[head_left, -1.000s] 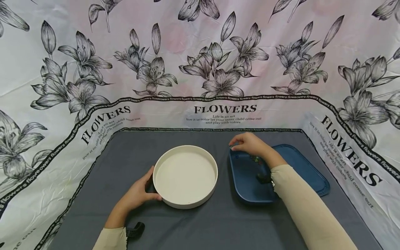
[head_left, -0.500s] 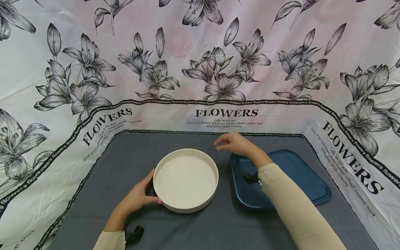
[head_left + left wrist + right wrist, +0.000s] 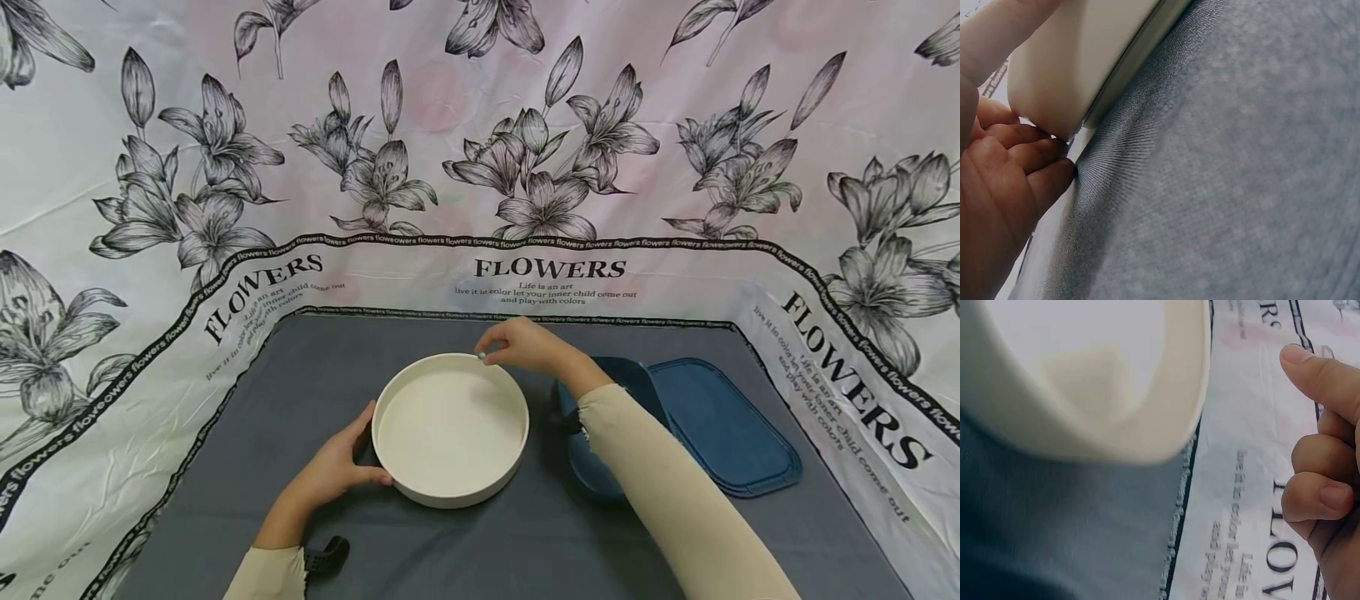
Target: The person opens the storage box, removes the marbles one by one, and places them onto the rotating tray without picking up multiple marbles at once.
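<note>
A shallow round cream dish (image 3: 450,425) lies in the middle of the grey cloth. My left hand (image 3: 333,462) holds it by its left side, thumb at the near edge and fingers along the wall; in the left wrist view the fingers (image 3: 1038,156) curl against the dish's lower edge. Over the dish's far right rim, my right hand (image 3: 525,343) pinches a tiny bluish piece (image 3: 481,356), too small to identify. That piece is not seen in the right wrist view, where the curled hand (image 3: 1329,462) stands beside the dish (image 3: 1179,419).
Right of the dish stands a dark blue box (image 3: 596,479), partly covered by my right forearm; its contents are hidden. A flat blue lid (image 3: 738,433) lies beside it. Flower-printed cloth (image 3: 540,158) rises behind the grey cloth (image 3: 292,375).
My right hand has moved left from the blue box to above the dish's far rim, with the tiny piece between its fingertips. My left hand stays on the dish.
</note>
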`<action>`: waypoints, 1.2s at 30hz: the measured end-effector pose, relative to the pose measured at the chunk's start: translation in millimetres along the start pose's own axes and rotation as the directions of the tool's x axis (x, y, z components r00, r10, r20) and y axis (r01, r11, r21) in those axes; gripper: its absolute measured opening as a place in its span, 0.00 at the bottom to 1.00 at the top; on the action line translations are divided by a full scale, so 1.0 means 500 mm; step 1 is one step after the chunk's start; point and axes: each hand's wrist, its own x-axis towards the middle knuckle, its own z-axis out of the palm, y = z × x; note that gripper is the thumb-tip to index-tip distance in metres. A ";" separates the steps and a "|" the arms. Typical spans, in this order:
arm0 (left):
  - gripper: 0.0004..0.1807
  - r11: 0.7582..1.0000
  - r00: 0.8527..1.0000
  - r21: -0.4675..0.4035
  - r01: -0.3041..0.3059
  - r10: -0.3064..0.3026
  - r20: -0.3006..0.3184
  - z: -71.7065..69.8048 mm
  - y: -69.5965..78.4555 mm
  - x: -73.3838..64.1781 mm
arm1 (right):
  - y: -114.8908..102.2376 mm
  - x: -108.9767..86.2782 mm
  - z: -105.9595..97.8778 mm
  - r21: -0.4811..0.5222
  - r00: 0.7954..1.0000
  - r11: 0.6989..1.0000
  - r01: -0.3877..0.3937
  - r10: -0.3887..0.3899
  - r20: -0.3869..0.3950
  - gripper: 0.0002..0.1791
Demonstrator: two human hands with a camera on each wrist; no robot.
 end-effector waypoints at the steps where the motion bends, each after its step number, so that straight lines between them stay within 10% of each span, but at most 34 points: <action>1: 0.70 1.000 1.000 -0.001 -0.003 0.003 -0.001 0.001 -0.001 0.000 | -0.004 0.007 0.006 0.002 1.000 1.000 0.007 -0.007 0.007 0.11; 36: 0.71 0.999 0.999 0.016 0.034 -0.034 0.006 0.000 0.007 -0.001 | -0.021 0.128 0.151 0.048 0.992 0.998 0.048 -0.053 0.117 0.14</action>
